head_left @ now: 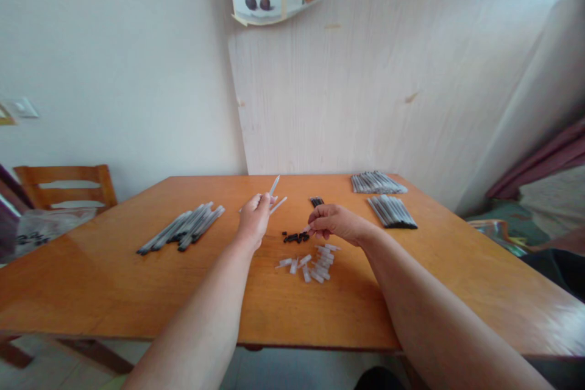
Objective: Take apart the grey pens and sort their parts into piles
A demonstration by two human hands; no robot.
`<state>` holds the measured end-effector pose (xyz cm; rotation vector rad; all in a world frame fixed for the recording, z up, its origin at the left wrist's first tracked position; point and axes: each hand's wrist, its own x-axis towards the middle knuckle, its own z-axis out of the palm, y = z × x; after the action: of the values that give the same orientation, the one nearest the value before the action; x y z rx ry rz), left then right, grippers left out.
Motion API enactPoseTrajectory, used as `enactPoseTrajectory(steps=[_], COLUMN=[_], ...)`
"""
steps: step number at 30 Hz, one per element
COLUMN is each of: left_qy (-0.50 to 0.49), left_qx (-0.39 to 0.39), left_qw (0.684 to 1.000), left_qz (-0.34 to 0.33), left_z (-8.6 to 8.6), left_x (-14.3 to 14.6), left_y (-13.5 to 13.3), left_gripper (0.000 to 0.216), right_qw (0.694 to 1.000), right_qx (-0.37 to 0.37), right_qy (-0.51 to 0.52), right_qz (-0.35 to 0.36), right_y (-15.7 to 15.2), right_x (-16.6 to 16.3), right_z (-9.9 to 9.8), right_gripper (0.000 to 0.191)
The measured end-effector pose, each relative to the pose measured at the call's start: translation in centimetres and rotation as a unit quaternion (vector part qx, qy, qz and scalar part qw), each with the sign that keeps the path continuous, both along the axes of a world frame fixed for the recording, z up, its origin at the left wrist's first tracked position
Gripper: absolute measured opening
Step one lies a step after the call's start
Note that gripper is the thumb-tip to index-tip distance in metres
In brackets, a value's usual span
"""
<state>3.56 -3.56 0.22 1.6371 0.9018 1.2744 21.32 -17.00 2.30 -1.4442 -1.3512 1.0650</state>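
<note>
My left hand (254, 217) is closed around two thin clear pen barrels (275, 192) that stick up and to the right above the wooden table (137, 280). Fingers of my right hand (333, 222) are pinched at a small heap of black pen plugs (295, 236); whatever they hold is too small to make out. Just below that hand lie several clear pen caps (313, 264). A few black refills (316, 200) rest behind the hand.
Left of my arm lies a pile of assembled pens (183, 228). Two more bundles of pens (388, 198) sit at the far right of the table near the wall. A wooden chair (64, 186) stands at the left.
</note>
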Motion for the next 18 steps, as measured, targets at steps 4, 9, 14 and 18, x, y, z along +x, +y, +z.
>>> enactPoseTrajectory(steps=[4,9,14,18], left_qy=[-0.031,-0.071,-0.094,-0.089], left_qx=[-0.027,-0.063,-0.068,-0.06], left_qw=[0.999,0.995,0.993,0.994], left_qz=[0.004,0.004,-0.004,0.0], left_z=[0.4,0.6,0.6,0.7], left_x=[-0.2,-0.5,-0.5,-0.4], left_y=[0.3,0.7,0.7,0.5], left_gripper=[0.04,0.036,0.034,0.034], right_qw=[0.998,0.989,0.979,0.968], right_qx=[0.015,0.035,0.025,0.026], right_qy=[-0.064,-0.144,-0.197,-0.241], right_qz=[0.023,0.024,0.05,0.071], right_y=[-0.2,0.0,0.2,0.1], right_x=[-1.3,-2.3,-2.7,-2.7], right_z=[0.2,-0.9,-1.9,-1.7], right_gripper=[0.013,0.013,0.013,0.005])
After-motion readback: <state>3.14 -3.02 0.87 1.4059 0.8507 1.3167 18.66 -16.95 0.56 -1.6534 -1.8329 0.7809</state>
